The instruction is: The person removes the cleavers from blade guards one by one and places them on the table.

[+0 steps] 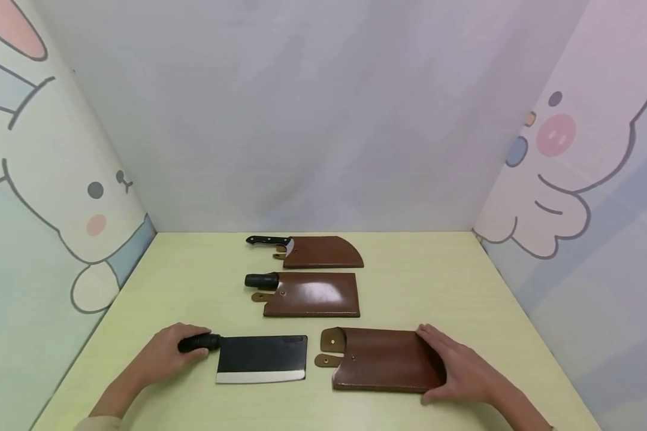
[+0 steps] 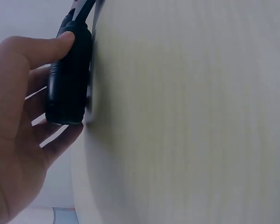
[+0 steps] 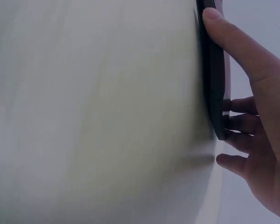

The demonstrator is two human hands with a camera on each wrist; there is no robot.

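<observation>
My left hand (image 1: 167, 353) holds the black handle of a cleaver (image 1: 261, 356) at the front left. In the left wrist view, the thumb lies along the black handle (image 2: 70, 79) with the fingers behind it. The dark blade with a bright edge lies flat, pointing right. To its right is a brown leather knife sheath (image 1: 388, 359), its snap straps (image 1: 331, 341) facing the blade. My right hand (image 1: 463, 371) grips the sheath's right end, fingers at the far edge and thumb at the near edge. The right wrist view shows the thumb on the dark sheath edge (image 3: 216, 74).
Two sheathed knives lie farther back: a cleaver in a rectangular brown sheath (image 1: 318, 294) and a knife in a rounded brown sheath (image 1: 326, 251). Both handles point left. The pale yellow table (image 1: 426, 281) meets a grey back wall (image 1: 313, 120) and cartoon-printed side panels (image 1: 598, 209).
</observation>
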